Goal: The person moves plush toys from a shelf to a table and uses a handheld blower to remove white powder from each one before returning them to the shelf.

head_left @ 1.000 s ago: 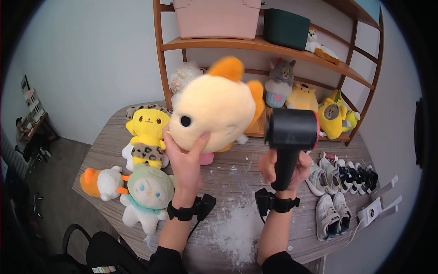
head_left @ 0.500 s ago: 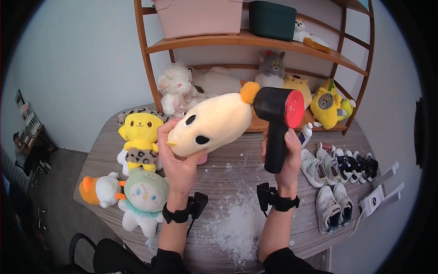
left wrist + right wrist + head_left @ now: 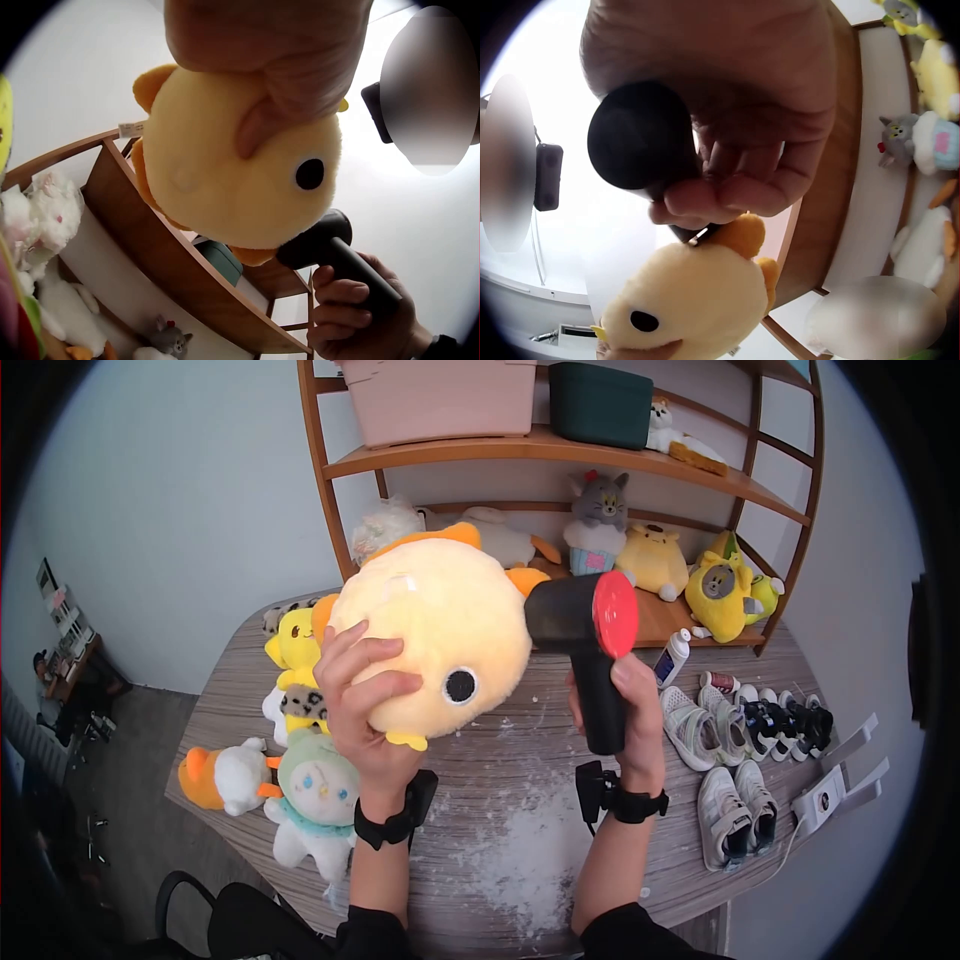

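Observation:
Up in front of the shelf, my left hand [image 3: 375, 705] grips a round, pale yellow plush toy [image 3: 430, 610] with orange fins, a black eye and a small yellow beak. The fingers spread over its near side; in the left wrist view the thumb [image 3: 259, 124] presses into its plush. My right hand [image 3: 640, 720] wraps round the handle of a black hair dryer [image 3: 600, 700] with a red rear cap. The dryer's front end points left, right at an orange fin [image 3: 525, 580] of the toy.
Several plush toys, including a green-hooded one [image 3: 318, 785], sit on the table's left. Shoes [image 3: 725, 815], a white bottle [image 3: 672, 658] and a white router [image 3: 820, 800] stand on the right. White powder [image 3: 535, 860] lies in the middle. Behind is a wooden shelf [image 3: 480, 455] holding toys and bins.
My left hand has turned the plush toy from a broad side, through an edge-on view, to another broad side. The hair dryer has swung so its red cap faces the head camera.

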The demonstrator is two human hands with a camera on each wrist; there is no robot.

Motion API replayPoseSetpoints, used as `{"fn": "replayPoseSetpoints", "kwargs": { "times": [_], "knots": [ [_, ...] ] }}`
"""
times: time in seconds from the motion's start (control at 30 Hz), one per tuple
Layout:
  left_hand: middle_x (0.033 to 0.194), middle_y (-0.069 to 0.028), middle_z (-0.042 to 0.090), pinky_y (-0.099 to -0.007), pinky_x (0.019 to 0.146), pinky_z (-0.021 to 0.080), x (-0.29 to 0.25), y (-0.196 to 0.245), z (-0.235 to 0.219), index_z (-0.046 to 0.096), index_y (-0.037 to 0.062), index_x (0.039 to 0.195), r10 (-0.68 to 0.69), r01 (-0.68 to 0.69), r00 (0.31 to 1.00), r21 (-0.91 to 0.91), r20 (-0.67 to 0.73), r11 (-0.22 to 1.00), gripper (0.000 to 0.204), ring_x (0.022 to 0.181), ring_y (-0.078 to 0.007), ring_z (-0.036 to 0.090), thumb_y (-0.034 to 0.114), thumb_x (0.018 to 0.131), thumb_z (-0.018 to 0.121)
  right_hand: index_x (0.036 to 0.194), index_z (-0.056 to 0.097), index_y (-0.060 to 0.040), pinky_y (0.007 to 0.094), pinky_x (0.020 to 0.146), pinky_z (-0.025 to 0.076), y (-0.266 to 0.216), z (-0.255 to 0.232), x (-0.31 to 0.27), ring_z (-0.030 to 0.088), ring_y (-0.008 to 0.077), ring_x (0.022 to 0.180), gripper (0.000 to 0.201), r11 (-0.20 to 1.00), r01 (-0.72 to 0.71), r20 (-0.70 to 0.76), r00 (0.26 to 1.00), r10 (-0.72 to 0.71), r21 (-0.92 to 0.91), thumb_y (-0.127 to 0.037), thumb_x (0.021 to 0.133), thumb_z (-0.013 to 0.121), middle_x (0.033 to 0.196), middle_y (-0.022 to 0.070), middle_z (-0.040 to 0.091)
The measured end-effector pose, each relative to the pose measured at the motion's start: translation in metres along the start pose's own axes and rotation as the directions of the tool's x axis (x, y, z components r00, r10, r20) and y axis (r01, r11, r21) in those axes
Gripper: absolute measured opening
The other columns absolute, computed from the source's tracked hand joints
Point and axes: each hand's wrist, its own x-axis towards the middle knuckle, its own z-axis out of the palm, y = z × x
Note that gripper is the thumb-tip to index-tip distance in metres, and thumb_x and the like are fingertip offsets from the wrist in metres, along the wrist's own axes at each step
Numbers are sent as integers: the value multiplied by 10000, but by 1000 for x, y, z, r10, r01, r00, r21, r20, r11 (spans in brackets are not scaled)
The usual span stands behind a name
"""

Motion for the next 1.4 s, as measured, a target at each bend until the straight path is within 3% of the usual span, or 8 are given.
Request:
{"fn": "replayPoseSetpoints", "kwargs": {
  "times": [0.2,0.3,0.4,0.63,0.87,1.1,1.23,1.4],
  "knots": [
    [1201,-101,570,-476,1108,362,0,3,0,515,106,1167,-248,221,958,-182,-143,958,585,1203,-281,531,34,689,844,974,563,-26,230,549,438,14,5,12,546,84,585,276,967,11,-246,966,-76,-255,-299,998,528,729,43,597],
    [1239,-122,547,-353,1033,429,1,9,4,412,33,1319,-525,464,828,-286,-195,838,698,1186,-225,529,60,759,828,931,538,-44,214,536,426,18,7,16,546,74,587,266,986,51,-309,946,-99,-161,-298,1008,550,731,40,603],
    [1264,-146,539,-349,1015,443,13,20,5,396,-2,1333,-823,671,567,-559,-34,486,668,1181,-225,537,146,820,799,962,534,-43,215,541,437,19,10,16,556,74,588,279,979,117,-289,943,-163,-170,-316,1018,545,730,42,605],
    [1264,-126,582,-334,957,483,15,33,16,472,-16,1331,-897,741,383,-653,221,156,570,1111,-203,598,192,880,752,1277,485,2,290,830,484,17,26,15,610,131,878,371,974,185,-209,955,-210,-133,-291,1050,486,950,83,656],
    [1396,-162,481,-378,1055,398,-11,43,30,464,-4,1305,-598,687,645,-703,476,183,489,1249,-223,501,154,907,702,1458,391,23,294,1107,307,39,15,22,447,141,1280,483,984,144,-187,969,-162,-106,-256,1068,444,1413,74,499],
    [1454,-131,430,-400,1108,360,-26,27,44,340,33,1434,-704,813,522,-529,481,242,624,1365,-255,403,222,940,672,1441,426,1,261,1004,409,37,5,8,534,111,1165,495,991,116,-29,993,-118,-67,-309,1058,472,1331,51,563],
    [1474,-92,424,-387,1124,364,-41,19,36,274,57,1500,-616,720,346,-621,708,-310,691,1365,-214,415,229,945,648,1435,433,4,281,1028,401,33,21,11,536,129,1187,474,994,97,-2,995,-97,-58,-286,1061,458,1329,74,571],
    [1420,-106,501,-390,1099,401,-21,13,30,377,49,1454,-711,733,445,-678,544,-60,568,1292,-226,502,230,964,602,1394,459,23,271,915,469,29,24,17,598,142,1058,460,987,147,-165,974,-156,-65,-278,1046,452,1230,91,617]
  ]
}}
